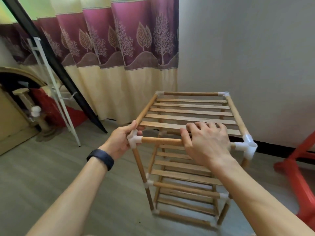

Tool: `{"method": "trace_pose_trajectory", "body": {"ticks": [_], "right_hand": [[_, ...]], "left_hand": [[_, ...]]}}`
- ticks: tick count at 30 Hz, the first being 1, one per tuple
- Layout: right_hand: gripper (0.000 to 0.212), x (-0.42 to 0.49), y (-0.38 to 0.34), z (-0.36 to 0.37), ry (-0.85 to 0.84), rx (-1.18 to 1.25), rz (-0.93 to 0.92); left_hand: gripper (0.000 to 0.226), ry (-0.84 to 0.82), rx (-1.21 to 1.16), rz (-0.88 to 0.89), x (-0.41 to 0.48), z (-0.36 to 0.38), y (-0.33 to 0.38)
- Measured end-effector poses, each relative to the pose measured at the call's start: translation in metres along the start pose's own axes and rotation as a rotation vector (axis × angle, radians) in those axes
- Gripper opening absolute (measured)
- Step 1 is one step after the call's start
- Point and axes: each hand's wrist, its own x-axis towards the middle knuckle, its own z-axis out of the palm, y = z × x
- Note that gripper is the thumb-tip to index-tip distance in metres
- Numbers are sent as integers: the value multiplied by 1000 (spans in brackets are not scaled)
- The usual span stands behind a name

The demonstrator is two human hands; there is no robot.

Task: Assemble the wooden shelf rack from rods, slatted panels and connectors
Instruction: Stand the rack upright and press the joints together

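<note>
A wooden shelf rack [189, 114] stands upright on the floor, with three slatted tiers joined by rods and white plastic connectors. My left hand [121, 140] grips the near-left top corner connector [134, 139], thumb on the side rod. My right hand [207, 142] curls over the top front rod [160, 140], thumb under it and fingers lying across the nearest slat. The near-right top connector [248, 147] is free. The lower tiers [184, 174] show through the frame below.
A wall stands just behind and right of the rack. A patterned curtain [119, 48] hangs at the back left. A black pole [56, 65] and a white metal frame [56, 92] lean at the left. A red plastic object [296, 169] sits at the right on the grey floor.
</note>
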Motion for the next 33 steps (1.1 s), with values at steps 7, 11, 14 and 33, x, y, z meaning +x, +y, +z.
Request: {"method": "trace_pose_trajectory", "body": {"ticks": [7, 11, 14, 33], "right_hand": [[53, 0, -1, 7, 50, 20, 1], [53, -3, -2, 10, 51, 28, -9], [51, -3, -1, 13, 54, 24, -2], [59, -10, 36, 0, 60, 67, -73]], "left_hand": [[41, 120, -102, 76, -10, 18, -19], [39, 249, -32, 69, -13, 27, -19], [38, 303, -10, 77, -13, 34, -19], [69, 375, 1299, 898, -37, 45, -28]]}}
